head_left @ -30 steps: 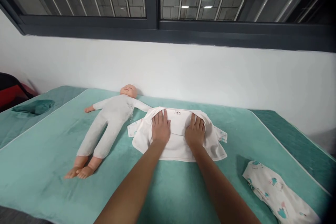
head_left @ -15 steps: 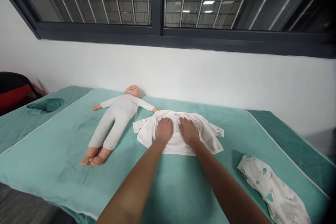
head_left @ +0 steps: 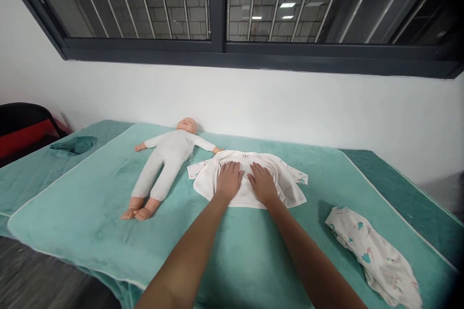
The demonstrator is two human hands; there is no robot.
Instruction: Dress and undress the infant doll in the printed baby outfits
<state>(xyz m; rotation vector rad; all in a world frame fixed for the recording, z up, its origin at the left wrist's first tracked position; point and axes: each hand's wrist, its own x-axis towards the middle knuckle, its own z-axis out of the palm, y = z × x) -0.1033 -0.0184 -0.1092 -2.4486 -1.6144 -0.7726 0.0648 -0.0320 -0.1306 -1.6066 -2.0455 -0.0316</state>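
A small white baby garment [head_left: 286, 186] lies spread on the teal blanket [head_left: 108, 217], a label near its collar. My left hand [head_left: 228, 179] and my right hand [head_left: 261, 182] rest flat on its middle, side by side, fingers stretched out towards the wall. Neither hand holds anything. To the left of the garment a baby doll [head_left: 166, 159] in a pale suit lies on its back, head at the wall, arms out.
A crumpled patterned cloth [head_left: 373, 256] lies at the right on the blanket. A folded dark teal cloth [head_left: 74, 145] sits at the far left. A white wall and a barred window run behind. A red and black object [head_left: 21, 128] stands at the left edge.
My hands have slid together from the garment's sides to its middle. The garment's front now lies closed and flatter. My view has pulled back a little.
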